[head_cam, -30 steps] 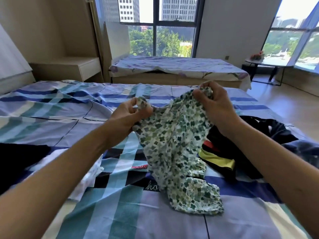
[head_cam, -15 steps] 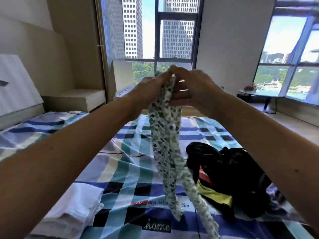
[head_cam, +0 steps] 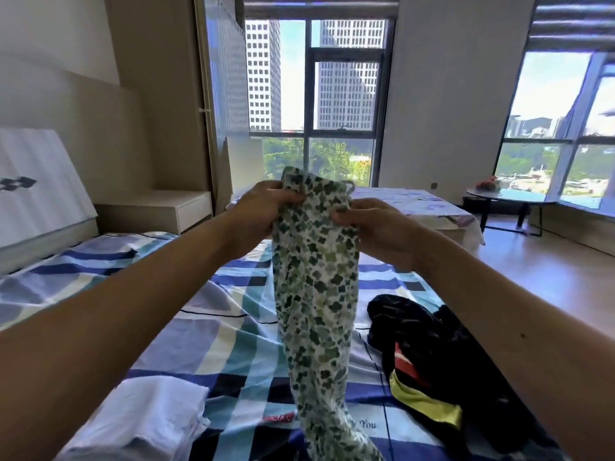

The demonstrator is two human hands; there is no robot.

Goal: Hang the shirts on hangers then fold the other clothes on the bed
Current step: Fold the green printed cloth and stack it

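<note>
A white garment with a green floral print [head_cam: 316, 294] hangs lengthwise above the bed [head_cam: 233, 344], its lower end trailing onto the checked sheet. My left hand [head_cam: 263, 211] grips its top edge on the left. My right hand [head_cam: 369, 227] pinches the same top edge on the right. Both hands are held up at chest height, close together. A folded white cloth [head_cam: 143, 417] lies on the bed at lower left. A dark pile of clothes with red and yellow parts [head_cam: 432, 361] lies at lower right.
A white bedside unit [head_cam: 159, 211] stands at the left wall. A second bed [head_cam: 416, 207] lies beyond, under the window. A small round table [head_cam: 509, 201] stands at the right by the big window. Wooden floor runs along the bed's right side.
The view has dropped slightly. My hands have moved a little apart and lower, spreading the garment's top edge, which was bunched narrowly between them before.
</note>
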